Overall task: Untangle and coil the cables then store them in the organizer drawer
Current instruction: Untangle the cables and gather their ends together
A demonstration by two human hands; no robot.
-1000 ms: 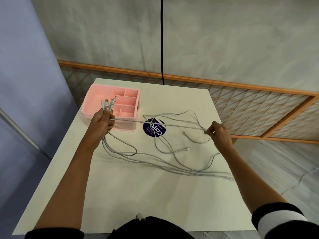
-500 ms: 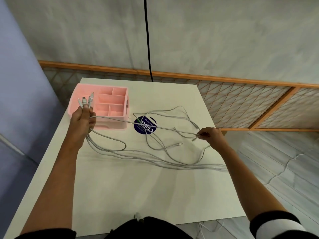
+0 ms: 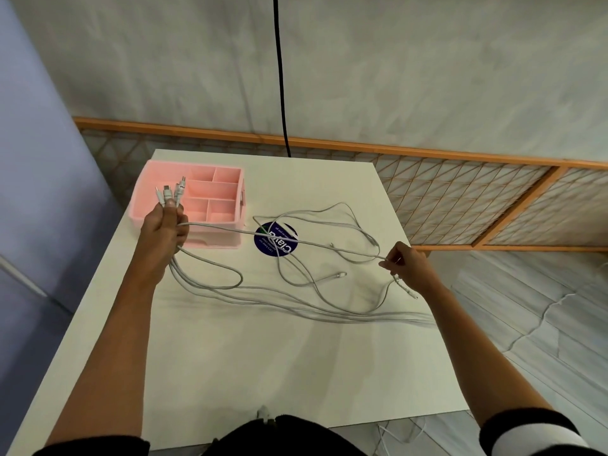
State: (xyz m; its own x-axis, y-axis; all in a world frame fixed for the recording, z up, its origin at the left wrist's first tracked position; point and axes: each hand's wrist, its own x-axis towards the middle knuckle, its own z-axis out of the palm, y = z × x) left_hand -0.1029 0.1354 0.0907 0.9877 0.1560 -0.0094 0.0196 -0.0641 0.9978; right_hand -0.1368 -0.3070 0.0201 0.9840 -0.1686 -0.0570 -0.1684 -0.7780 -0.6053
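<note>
Left hand [image 3: 163, 230]: fingers curled in a fist round a bunch of cable ends, right at the near wall of the pink organizer [image 3: 210, 240]; the plugs [image 3: 171, 192] stick up out of the fist, in front of the organizer's compartments.
Right hand [image 3: 406, 264]: thumb and fingertips pinch a single strand, well to the right of the organizer; a short tail hangs below the hand.
Cables [image 3: 296, 301]: thin grey-white leads sprawl in loose, crossing loops on the white table [image 3: 263, 373], from the organizer's near side out to the right.
Held strand [image 3: 329, 246]: stretches fairly straight from fist to pinch, raised off the table, passing over the round blue sticker [image 3: 275, 243] just right of the organizer.
Feel: probably very light, limp and smooth, so they will sag, slide through a loose pinch and snag where loops cross.
Where to hold: likely best by the stiff plug bodies or the lead just behind them; a free plug [image 3: 340, 275] lies right of the organizer, nearer the person.
Care: pull gently; tugging could tighten the tangle.
</note>
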